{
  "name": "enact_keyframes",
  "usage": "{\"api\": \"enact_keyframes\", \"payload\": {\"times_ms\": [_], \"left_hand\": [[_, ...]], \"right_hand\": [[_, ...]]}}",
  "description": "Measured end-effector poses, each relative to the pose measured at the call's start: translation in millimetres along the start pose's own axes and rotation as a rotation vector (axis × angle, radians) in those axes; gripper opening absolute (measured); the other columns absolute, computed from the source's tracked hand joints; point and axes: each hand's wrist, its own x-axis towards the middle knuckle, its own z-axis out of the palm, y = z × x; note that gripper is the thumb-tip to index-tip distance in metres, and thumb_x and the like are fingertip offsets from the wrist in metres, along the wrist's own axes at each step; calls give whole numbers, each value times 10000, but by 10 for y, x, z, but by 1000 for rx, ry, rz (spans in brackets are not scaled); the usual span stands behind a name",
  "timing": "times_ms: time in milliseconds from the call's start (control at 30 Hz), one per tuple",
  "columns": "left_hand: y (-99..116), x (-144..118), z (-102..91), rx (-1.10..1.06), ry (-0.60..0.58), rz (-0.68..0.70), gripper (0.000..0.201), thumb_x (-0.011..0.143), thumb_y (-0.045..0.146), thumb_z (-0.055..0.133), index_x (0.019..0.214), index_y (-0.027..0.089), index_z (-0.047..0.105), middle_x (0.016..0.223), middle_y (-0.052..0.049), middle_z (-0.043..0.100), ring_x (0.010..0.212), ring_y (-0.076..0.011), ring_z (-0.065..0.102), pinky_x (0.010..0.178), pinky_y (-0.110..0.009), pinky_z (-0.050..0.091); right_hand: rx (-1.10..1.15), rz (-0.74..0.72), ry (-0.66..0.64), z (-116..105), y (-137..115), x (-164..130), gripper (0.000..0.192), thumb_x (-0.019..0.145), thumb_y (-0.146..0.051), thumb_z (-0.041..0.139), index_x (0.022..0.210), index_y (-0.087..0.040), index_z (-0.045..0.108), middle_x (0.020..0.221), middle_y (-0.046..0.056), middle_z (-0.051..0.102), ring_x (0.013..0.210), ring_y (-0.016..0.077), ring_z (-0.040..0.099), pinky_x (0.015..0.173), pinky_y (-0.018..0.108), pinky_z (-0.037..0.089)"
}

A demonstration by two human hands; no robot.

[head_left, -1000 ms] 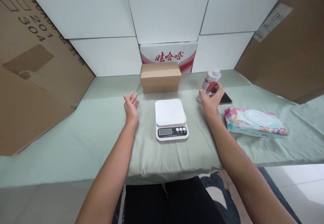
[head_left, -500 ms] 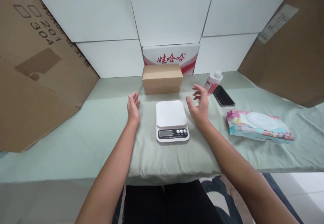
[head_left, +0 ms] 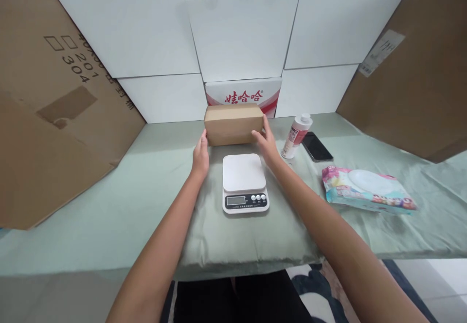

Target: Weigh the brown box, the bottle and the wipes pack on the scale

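Note:
A plain brown cardboard box [head_left: 233, 127] rests on the cloth, long side facing me. Against its left end lie the fingers of my left hand [head_left: 200, 158], held close together. My right hand [head_left: 267, 143] clasps the right end, its thumb on the front face and its fingers round the side. Just in front of the box, between my forearms, sits a white kitchen scale [head_left: 244, 173] with nothing on its platform; its display [head_left: 236, 200] looks blank.
Right of my right hand stands a white and pink bottle [head_left: 296, 135], beside a black phone [head_left: 316, 147]. A wet wipes pack [head_left: 368, 190] lies farther right. White boxes [head_left: 242, 36] form a back wall; large cardboard sheets [head_left: 32, 133] flank the green cloth [head_left: 153, 206].
Both hands have moved forward and inward, from beside the scale to the two ends of the cardboard box. The view has tilted up slightly.

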Motion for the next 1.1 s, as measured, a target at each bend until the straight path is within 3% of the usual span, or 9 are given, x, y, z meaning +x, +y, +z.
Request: {"api": "enact_keyframes", "payload": {"times_ms": [200, 300, 400, 533, 833, 1100], "left_hand": [[582, -966, -146, -63, -93, 53, 775, 1033, 753, 425, 1654, 291, 457, 1767, -58, 368, 1660, -307, 326, 1371, -480, 327], [584, -1408, -197, -98, -114, 34, 764, 1030, 737, 459, 1635, 271, 487, 1746, -88, 397, 1645, -337, 347, 1357, -520, 358], [431, -1649, -253, -128, -86, 4, 761, 1019, 727, 500, 1603, 241, 538, 1714, -123, 443, 1619, -365, 391, 1345, -562, 374], [306, -1706, -305, -141, -10, -22, 771, 993, 734, 545, 1569, 222, 584, 1660, -155, 517, 1575, -386, 461, 1327, -592, 388], [333, -1760, -322, -103, 59, -57, 745, 957, 756, 576, 1502, 257, 662, 1597, -136, 600, 1548, -386, 502, 1283, -580, 465], [462, -1773, -289, -151, 177, 63, 599, 1012, 641, 563, 1472, 278, 685, 1586, -102, 615, 1536, -354, 530, 1237, -559, 534]], "right_hand": [[-75, -166, -7, -446, -482, -910, 975, 934, -647, 724, 1716, -487, 163, 1757, 40, 302, 1559, 334, 458, 1252, 580, 491], [-88, -175, 19, -558, -518, -1351, 944, 952, -590, 732, 1705, -521, 167, 1765, 39, 257, 1574, 332, 432, 1237, 596, 508], [-132, -190, 45, -568, -414, -1613, 924, 957, -548, 733, 1702, -506, 189, 1781, 51, 192, 1589, 342, 400, 1226, 614, 515], [-171, -204, 60, -523, -285, -1726, 950, 946, -513, 751, 1703, -483, 179, 1756, 83, 213, 1570, 347, 416, 1196, 614, 541], [-124, -175, 96, -463, -310, -1770, 808, 929, -480, 753, 1603, -483, 306, 1640, 98, 340, 1472, 335, 521, 1137, 610, 587], [-153, -255, 189, -467, -317, -1760, 731, 938, -471, 722, 1580, -458, 372, 1582, 96, 436, 1464, 327, 524, 1180, 618, 548]]}}
